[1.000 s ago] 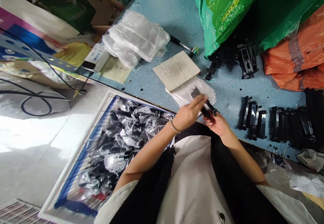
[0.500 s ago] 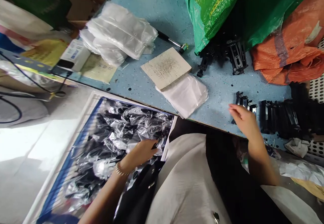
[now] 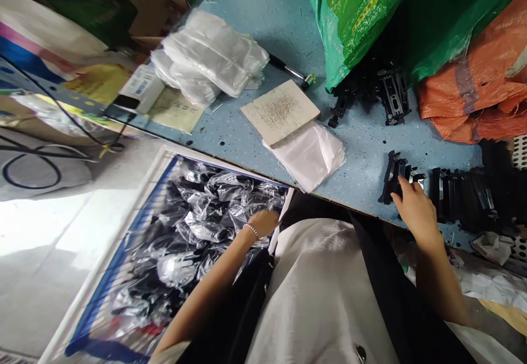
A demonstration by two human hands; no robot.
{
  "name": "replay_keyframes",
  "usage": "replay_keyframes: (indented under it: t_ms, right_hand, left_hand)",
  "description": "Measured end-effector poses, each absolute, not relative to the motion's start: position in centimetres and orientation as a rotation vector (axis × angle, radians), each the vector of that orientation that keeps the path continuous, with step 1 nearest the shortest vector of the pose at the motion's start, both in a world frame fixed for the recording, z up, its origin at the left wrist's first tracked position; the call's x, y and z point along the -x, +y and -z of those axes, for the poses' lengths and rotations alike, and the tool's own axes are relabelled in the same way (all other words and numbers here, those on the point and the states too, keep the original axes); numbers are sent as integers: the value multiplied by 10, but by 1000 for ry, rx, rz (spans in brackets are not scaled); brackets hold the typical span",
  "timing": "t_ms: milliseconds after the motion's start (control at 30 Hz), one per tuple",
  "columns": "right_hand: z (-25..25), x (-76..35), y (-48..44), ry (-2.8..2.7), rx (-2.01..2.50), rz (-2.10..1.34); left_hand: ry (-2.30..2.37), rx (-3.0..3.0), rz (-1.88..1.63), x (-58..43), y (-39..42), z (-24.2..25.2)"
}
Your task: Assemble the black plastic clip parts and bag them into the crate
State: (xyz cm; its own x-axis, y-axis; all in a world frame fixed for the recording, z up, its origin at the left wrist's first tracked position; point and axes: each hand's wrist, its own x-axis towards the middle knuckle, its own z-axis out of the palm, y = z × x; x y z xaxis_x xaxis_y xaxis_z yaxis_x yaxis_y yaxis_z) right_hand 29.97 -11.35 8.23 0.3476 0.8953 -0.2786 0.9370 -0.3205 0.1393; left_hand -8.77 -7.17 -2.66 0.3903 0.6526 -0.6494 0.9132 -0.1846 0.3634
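Our right hand (image 3: 415, 207) is nearer the black plastic bracket (image 3: 393, 177), its fingers (image 3: 405, 187) curled onto it, grip unclear; its long axis points away from us across the speckled blue table (image 3: 362, 150). Our left hand (image 3: 263, 224) rests, fingers hidden, beside the heap of clear-bagged black parts (image 3: 197, 221).

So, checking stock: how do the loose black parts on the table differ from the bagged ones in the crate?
The loose parts lie bare in rows on the table; the bagged ones heap in clear plastic in the crate. The right hand touches the loose parts, the left hand the bagged ones. Both look black.
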Motion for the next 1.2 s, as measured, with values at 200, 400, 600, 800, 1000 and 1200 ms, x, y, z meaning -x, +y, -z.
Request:
replay_keyframes:
  t_ms: [200,400,600,800,1000,1200]
  right_hand:
    - [-57,-299,-107,1665,-2459,316]
    - [-52,-311,-115,1759,-2900,1228]
    - [-49,-248,-106,1010,-2366,3020]
    - [-26,-205,-90,321,-2109,3364]
    - [-29,-214,-99,144,-1886,3536]
    - [-11,-212,-100,141,-1849,3543]
  left_hand:
    - [1405,-2347,-482,-5,-8,-5]
    - [1387,-1860,-612,-21,34,4]
    - [1234,-1200,-715,-3,48,8]
    - [1358,-1335,-686,-2,37,7]
    - [1209,-1280,-737,-2,30,3]
    - [1400,-1707,-773,10,26,-6]
